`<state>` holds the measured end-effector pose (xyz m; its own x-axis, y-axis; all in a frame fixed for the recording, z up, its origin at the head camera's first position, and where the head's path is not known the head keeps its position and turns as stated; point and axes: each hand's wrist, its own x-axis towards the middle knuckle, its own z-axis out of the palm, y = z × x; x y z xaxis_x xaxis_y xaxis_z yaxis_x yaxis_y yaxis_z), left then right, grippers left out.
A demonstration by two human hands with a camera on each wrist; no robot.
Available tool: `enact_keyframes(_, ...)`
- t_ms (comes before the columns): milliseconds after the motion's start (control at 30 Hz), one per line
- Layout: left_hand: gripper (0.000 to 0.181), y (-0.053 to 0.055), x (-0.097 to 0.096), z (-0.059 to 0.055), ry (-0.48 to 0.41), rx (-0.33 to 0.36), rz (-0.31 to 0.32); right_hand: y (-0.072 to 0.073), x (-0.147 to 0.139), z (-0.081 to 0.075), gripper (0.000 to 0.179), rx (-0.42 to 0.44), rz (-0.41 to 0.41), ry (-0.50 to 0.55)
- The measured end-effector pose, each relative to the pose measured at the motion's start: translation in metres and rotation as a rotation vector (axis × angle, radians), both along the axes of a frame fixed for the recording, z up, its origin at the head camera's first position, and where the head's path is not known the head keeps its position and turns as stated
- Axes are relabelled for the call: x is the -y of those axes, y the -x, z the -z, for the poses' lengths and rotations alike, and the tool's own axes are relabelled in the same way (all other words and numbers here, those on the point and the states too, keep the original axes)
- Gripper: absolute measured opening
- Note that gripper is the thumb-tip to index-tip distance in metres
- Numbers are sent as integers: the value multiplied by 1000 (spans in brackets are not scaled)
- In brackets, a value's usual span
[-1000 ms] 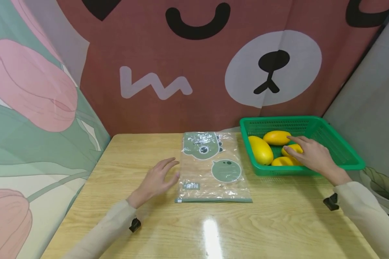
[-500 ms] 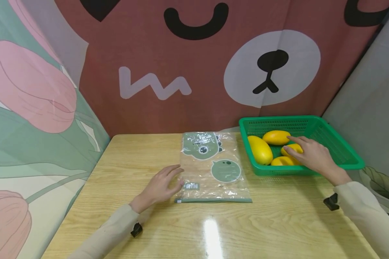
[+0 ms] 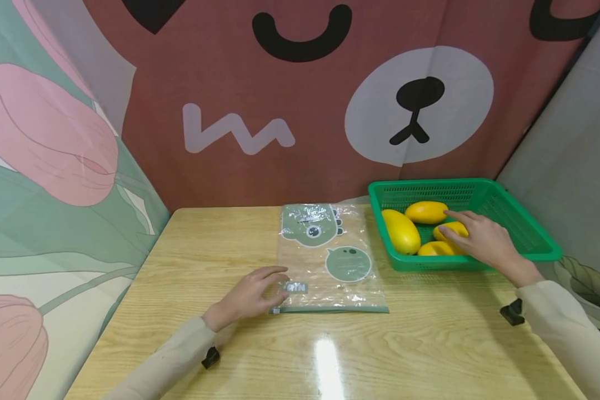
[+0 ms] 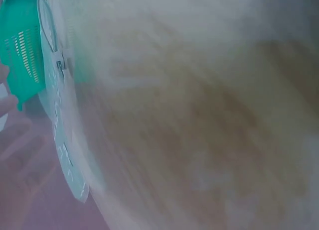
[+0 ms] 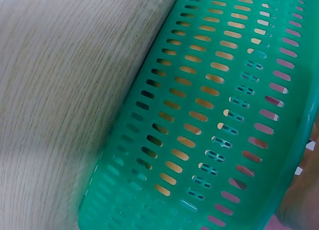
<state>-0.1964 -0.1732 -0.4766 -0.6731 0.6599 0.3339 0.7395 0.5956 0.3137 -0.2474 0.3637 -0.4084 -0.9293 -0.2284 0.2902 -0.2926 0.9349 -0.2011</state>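
A clear zip bag (image 3: 349, 264) printed with green cartoon dinosaurs lies flat on the wooden table, its green slider strip towards me. Over its lower left corner is my left hand (image 3: 247, 294), fingers loosely bent and thumb close to the slider end. In the left wrist view the same hand (image 4: 22, 175) is at the left edge, beside the bag's slider (image 4: 59, 58). My right hand (image 3: 487, 241) reaches over the basket's near rim, fingers spread above a mango (image 3: 451, 230) that it partly hides. Its index fingertip is right at the mango behind (image 3: 426, 212).
The green plastic basket (image 3: 512, 257) stands at the table's back right; its slotted wall (image 5: 199, 110) fills much of the right wrist view. Two more mangoes, one at the left (image 3: 401, 232) and one in front (image 3: 437, 249), lie inside. A printed curtain (image 3: 260, 178) hangs behind the table (image 3: 220, 233).
My left hand has moved right and towards me, from beside the bag to over its lower left corner. My right hand has stayed at the mangoes.
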Motion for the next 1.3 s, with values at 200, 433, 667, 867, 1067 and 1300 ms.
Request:
enact_keyframes(200,31,0,-1,2,-18,4,96,0,0,0,63,0,-1,-1)
enact_keyframes(433,27,-1,-1,4,-9,-20,151,0,1,0,63,-2,0,0)
enact_keyframes(667,31,-3,-2,4,21,-53,204,-1,1,-1,62,6,3,-1)
enact_keyframes(867,29,-4,-4,5,83,-35,208,-2,1,-3,63,17,4,-2)
enact_keyframes(1067,23,-5,-5,4,93,-37,220,-3,0,-3,63,16,1,-4)
enact_keyframes(1300,11,-3,-7,7,65,-57,223,-3,-1,-3,62,10,-3,-5)
